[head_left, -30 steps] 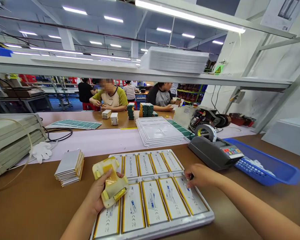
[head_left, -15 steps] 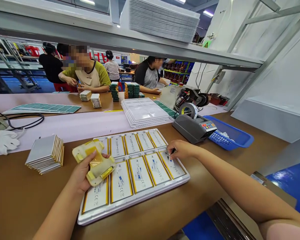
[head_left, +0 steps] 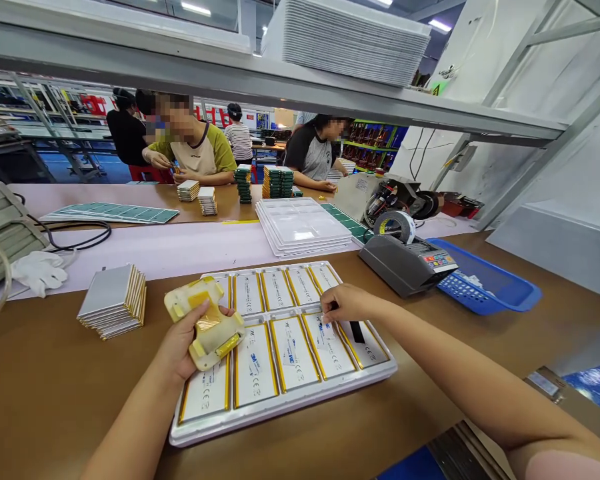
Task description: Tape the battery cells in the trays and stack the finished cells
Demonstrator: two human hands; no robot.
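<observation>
Although the two hands are apart above the white tray point(head_left: 280, 435), the left hand point(head_left: 187, 343) clamps a cream block bound with yellow tape point(head_left: 205, 325) near the tray's left side, while the right hand point(head_left: 355, 303) sits over the right end of the near row of gold-edged pouch cells point(head_left: 293, 353), its fingertips point(head_left: 326, 315) on a cell and a black strip point(head_left: 357, 332) just beside them. A stack of cells point(head_left: 113, 300) lies left of the tray, with a grey tape dispenser point(head_left: 405, 265) and a blue basket point(head_left: 485, 290) far right
</observation>
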